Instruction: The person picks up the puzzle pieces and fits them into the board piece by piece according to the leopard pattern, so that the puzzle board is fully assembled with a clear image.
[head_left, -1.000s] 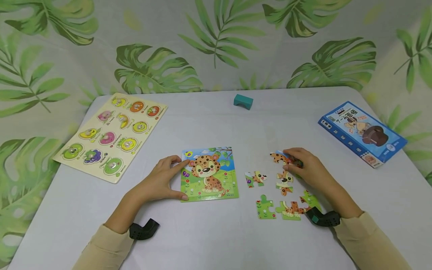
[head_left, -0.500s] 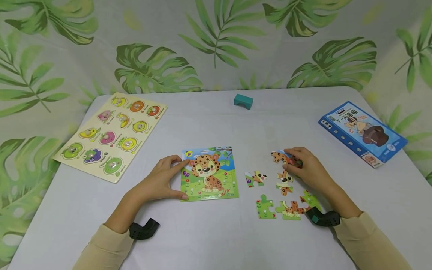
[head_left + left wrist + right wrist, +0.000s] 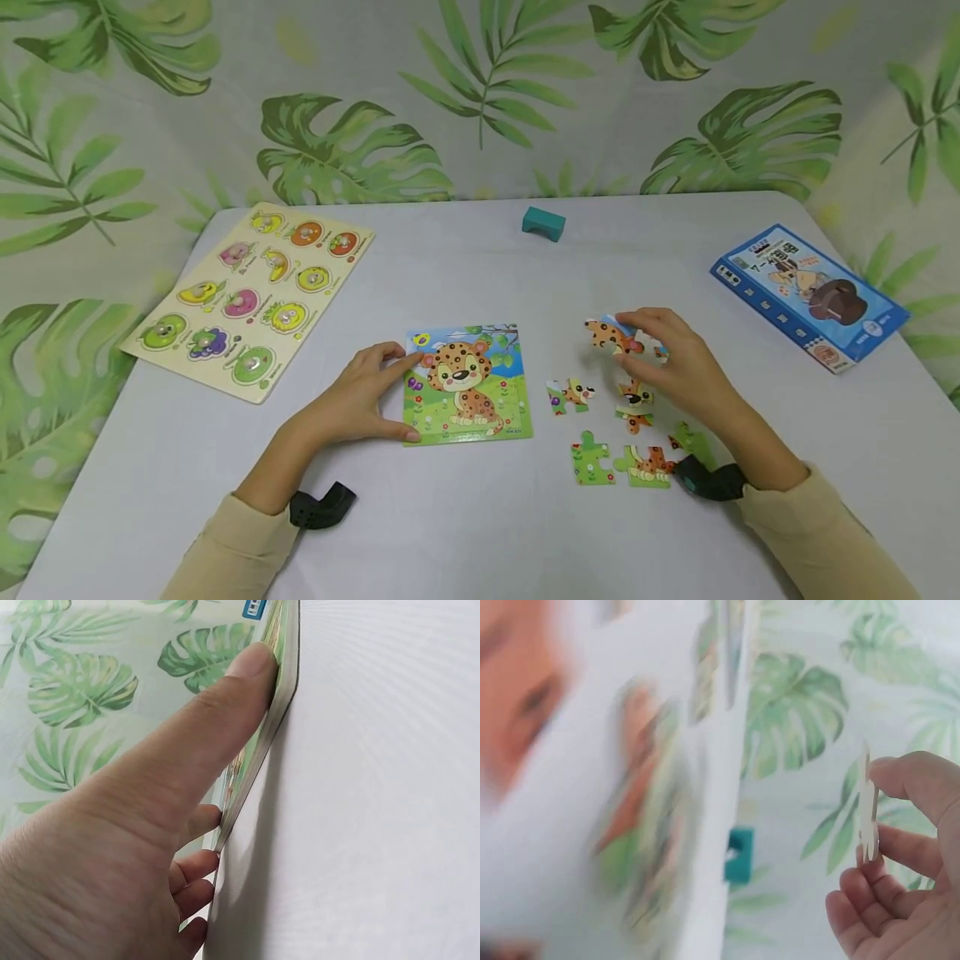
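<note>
My right hand [image 3: 671, 354] pinches a jigsaw piece [image 3: 604, 334] with an orange spotted pattern and some blue, between thumb and fingers. Edge-on, the same piece [image 3: 868, 814] shows pale and upright in the right wrist view. Below and left of that hand lie several loose jigsaw pieces [image 3: 592, 460], printed with parts of a spotted cub. My left hand [image 3: 356, 396] rests at the left edge of a square picture board [image 3: 513, 425] showing a seated leopard cub. In the left wrist view its straight thumb [image 3: 202, 724] lies on the board's face.
A wooden fruit peg board [image 3: 255, 312] lies at the left of the white table. A small teal block [image 3: 543, 223] stands at the back, and a blue box [image 3: 810, 296] lies at the right. Leaf-print cloth hangs behind.
My right hand has moved left and slightly up with the pinched piece, away from the pieces under it. The left hand and the picture board have stayed in place.
</note>
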A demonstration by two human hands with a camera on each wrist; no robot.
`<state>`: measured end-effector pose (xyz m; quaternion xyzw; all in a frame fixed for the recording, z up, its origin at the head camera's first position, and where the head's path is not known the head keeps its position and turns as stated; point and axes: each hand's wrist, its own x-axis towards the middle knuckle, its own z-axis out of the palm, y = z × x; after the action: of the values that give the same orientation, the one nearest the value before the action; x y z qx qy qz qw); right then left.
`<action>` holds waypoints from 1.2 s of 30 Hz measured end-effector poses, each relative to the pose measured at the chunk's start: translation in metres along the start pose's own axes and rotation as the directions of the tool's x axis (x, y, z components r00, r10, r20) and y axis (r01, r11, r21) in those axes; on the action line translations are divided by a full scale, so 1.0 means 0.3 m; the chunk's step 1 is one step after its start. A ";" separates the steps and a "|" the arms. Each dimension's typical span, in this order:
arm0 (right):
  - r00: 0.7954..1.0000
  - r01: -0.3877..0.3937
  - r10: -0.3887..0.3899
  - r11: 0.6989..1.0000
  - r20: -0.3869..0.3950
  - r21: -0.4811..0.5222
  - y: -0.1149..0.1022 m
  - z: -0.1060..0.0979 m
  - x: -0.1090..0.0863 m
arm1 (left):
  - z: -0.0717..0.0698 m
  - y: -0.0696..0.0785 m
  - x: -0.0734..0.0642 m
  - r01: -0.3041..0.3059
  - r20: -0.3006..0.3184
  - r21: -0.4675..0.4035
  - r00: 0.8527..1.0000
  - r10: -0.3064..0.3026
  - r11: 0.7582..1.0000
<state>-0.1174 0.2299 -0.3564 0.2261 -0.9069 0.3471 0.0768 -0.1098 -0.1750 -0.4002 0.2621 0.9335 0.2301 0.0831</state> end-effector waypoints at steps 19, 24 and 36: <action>0.931 0.176 -0.187 0.982 0.314 0.063 -0.198 0.303 0.261 | 0.001 0.024 0.015 -0.033 -0.028 0.044 0.999 0.034 0.998; 0.908 0.132 -0.137 0.990 0.396 0.039 -0.186 0.357 0.282 | 0.008 0.031 0.022 -0.023 -0.055 0.085 0.998 0.028 0.996; 0.891 0.202 -0.185 0.979 0.415 0.002 -0.172 0.397 0.308 | 0.041 0.035 0.061 -0.036 -0.101 0.180 0.993 0.055 0.983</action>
<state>-0.1733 0.0840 -0.3872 0.3818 -0.8825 0.2633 -0.0778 -0.1172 -0.1525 -0.4067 0.2772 0.9471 0.1613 0.0047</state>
